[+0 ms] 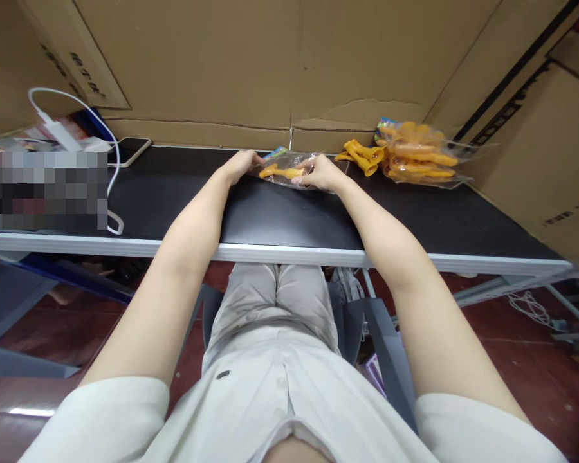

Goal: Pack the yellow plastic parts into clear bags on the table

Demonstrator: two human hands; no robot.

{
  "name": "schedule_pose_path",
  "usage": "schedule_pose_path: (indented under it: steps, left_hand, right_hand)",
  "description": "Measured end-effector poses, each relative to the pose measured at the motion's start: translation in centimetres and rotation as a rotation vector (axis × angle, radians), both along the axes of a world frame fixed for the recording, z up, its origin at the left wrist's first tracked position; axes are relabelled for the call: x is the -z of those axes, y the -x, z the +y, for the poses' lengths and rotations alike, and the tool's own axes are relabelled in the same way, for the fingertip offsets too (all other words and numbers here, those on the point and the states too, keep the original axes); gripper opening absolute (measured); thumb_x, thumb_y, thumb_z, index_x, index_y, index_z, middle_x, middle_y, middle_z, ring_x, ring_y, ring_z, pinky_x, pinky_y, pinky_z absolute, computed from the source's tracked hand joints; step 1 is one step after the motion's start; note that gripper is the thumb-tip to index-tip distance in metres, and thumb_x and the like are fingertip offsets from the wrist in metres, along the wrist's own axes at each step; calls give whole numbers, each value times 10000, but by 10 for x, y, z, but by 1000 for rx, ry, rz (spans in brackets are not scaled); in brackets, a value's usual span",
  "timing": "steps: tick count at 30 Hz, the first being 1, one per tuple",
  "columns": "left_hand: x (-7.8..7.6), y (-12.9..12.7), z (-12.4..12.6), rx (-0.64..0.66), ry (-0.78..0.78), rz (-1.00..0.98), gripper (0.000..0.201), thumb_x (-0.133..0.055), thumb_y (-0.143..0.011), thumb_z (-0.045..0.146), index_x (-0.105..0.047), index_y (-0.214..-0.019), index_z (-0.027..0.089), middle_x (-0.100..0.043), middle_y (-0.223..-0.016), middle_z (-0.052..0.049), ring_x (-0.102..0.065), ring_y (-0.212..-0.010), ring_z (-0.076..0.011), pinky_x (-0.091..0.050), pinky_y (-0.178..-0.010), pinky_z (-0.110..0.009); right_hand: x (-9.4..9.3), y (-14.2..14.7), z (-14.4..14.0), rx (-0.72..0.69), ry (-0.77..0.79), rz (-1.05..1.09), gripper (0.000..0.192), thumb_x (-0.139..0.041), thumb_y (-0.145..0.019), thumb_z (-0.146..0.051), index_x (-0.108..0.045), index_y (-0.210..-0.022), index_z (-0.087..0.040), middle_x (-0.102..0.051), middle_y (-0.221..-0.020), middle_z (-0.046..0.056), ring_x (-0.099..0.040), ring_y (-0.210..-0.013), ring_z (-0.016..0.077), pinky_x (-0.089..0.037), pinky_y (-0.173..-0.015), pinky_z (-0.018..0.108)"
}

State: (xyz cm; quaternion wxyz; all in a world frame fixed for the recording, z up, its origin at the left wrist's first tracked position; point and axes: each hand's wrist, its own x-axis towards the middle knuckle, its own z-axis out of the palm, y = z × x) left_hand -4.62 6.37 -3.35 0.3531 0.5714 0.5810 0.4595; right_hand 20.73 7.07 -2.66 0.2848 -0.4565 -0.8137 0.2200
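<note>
A clear plastic bag with a blue-green printed strip lies low over the black tabletop between my hands. Inside it shows a slim orange-yellow piece with a curved, flared left end; its exact kind is unclear. My left hand pinches the bag's left end by the printed strip. Closed on the right part of the bag is my right hand, its fingers over the right end of the orange-yellow piece. Just right of that hand are loose orange-yellow pieces with flared, hollow ends.
Several filled bags of orange-yellow pieces are piled at the back right. A phone and a white cable lie at the left, beside a blurred-out area. Cardboard walls enclose the table's back and right. A pale metal edge runs along the front.
</note>
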Motion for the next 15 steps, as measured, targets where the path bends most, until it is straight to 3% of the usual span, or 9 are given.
schedule_pose_path:
  steps: [8, 15]
  left_hand:
    - [1, 7, 8, -77, 27, -164, 80, -629, -827, 304, -677, -825, 239, -781, -1303, -126, -636, -1464, -321, -524, -1249, -430]
    - [11, 30, 23, -301, -73, -166, 199, -703, -893, 457, -677, -899, 260, -728, -1317, -132, -614, -1449, -384, -583, -1171, -553]
  right_hand:
    - [-3, 16, -11, 54, 63, 72, 388, -959, -792, -229, -829, -1132, -97, -833, -1081, 140, -760, -1120, 322, -573, -1156, 486]
    - [-1, 22, -12, 68, 109, 172, 328, -894, -832, -156, -822, -1140, -70, -838, -1184, 172, -778, -1210, 327, -561, -1208, 449]
